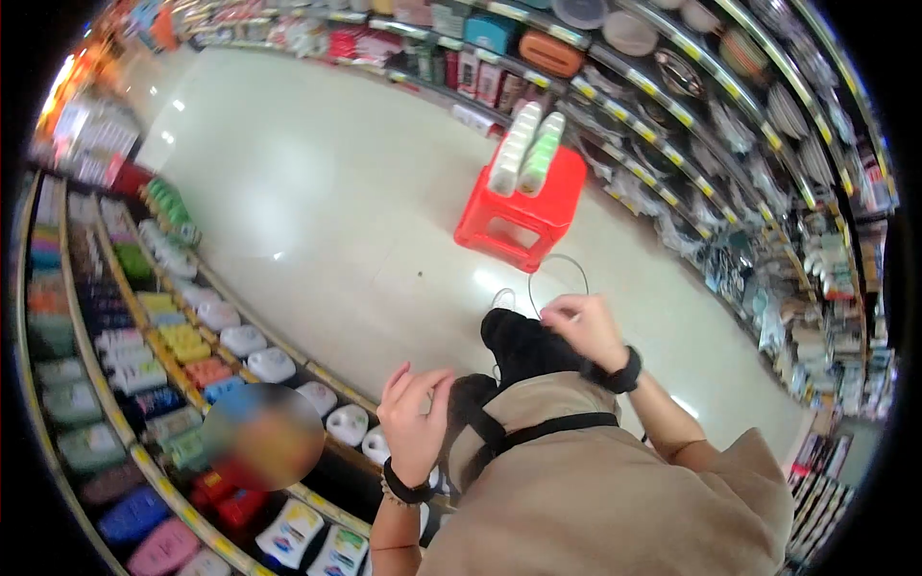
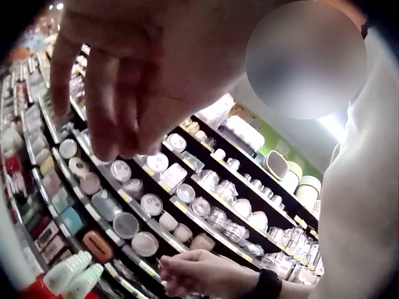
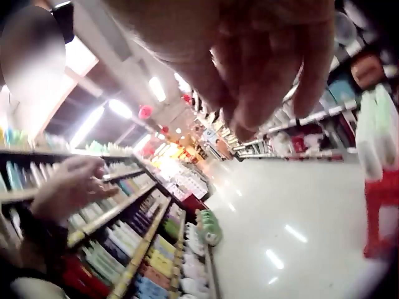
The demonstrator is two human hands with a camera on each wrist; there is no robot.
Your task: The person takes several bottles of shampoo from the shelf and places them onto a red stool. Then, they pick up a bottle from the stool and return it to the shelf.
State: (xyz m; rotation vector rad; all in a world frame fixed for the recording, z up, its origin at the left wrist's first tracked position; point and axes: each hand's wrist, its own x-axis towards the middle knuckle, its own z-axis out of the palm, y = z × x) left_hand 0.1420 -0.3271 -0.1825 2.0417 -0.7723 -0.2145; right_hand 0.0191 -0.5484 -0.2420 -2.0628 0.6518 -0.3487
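Note:
In the head view my left hand (image 1: pixel 415 422) is raised in front of the body, its fingers loosely bent and nothing in them. My right hand (image 1: pixel 588 331) hovers over the knee with fingers relaxed and curling inward, also holding nothing. Just beyond it a thin cable (image 1: pixel 557 255) loops over the floor. Farther ahead is a red plastic stool (image 1: pixel 563 209). Two long ribbed packs lie side by side on its seat, one white pack (image 1: pixel 515 149) and one pale green pack (image 1: pixel 543 154). Up close, the wrist views show the left fingers (image 2: pixel 100 106) and right fingers (image 3: pixel 268 81) hanging down.
Shelves of bottles (image 1: pixel 182 341) run along the left side. Across the aisle, another shelf (image 1: pixel 663 96) holds bowls and boxes. Green-wrapped bottles (image 1: pixel 171 211) stand at the left shelf's far end. Pale glossy floor (image 1: pixel 317 182) lies between the shelves.

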